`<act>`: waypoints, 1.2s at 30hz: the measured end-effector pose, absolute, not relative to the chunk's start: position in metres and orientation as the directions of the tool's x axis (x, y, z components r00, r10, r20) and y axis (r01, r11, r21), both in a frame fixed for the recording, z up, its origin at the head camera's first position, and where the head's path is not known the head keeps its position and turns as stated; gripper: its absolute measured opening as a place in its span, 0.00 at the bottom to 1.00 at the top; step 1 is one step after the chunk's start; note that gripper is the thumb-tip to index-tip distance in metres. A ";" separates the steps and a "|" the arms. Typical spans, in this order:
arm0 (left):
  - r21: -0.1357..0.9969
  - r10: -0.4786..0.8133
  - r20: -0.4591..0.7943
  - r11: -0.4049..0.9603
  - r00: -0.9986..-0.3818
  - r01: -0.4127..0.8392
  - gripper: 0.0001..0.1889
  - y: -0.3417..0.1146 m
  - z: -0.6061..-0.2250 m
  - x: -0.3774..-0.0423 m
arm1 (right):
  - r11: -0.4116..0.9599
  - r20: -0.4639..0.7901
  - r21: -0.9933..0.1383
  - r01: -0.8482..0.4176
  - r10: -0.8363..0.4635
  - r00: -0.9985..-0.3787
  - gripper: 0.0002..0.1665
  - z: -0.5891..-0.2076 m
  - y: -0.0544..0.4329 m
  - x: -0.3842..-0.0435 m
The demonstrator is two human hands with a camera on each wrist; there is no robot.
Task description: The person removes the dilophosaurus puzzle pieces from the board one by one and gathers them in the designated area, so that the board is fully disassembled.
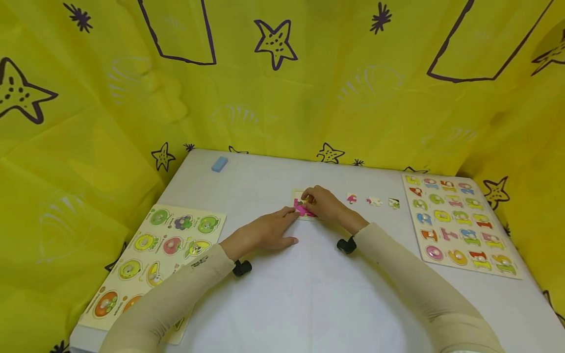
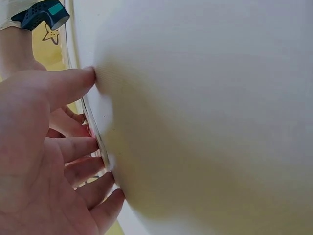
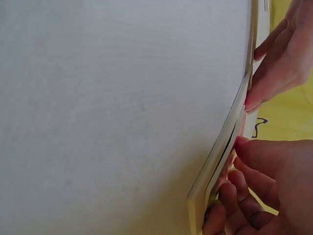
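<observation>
A small wooden jigsaw tray (image 1: 296, 192) lies near the middle of the table, with pink puzzle pieces (image 1: 302, 208) in its lower left part. My left hand (image 1: 269, 231) lies palm down at the tray's left side, fingers fairly straight and fingertips touching its edge. Over the tray, my right hand (image 1: 327, 203) has its fingers and thumb curled in a pinch on a puzzle piece, mostly hidden under them. In the right wrist view the thumb and fingertips of that right hand (image 3: 279, 181) meet the tray's face, above its pale rim (image 3: 215, 161).
Right of the tray lie three loose jigsaw pieces (image 1: 374, 201). A fruit peg board (image 1: 216, 219) is at left, partly under the left sleeve. A number board (image 1: 419, 235) lies at right. A blue block (image 1: 219, 164) sits near the back edge, before the yellow curtain (image 1: 282, 98).
</observation>
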State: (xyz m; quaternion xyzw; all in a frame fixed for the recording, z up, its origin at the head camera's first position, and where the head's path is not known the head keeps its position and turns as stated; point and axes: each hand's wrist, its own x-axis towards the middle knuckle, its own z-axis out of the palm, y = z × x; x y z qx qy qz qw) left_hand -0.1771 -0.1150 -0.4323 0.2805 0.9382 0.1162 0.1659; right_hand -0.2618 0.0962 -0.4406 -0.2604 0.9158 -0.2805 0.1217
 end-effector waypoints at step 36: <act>0.306 0.555 -0.248 0.823 -0.794 0.479 0.43 -0.115 -0.433 -0.177 | 0.674 -0.078 -0.596 -0.437 -0.590 -0.804 0.14 -0.433 0.089 -0.260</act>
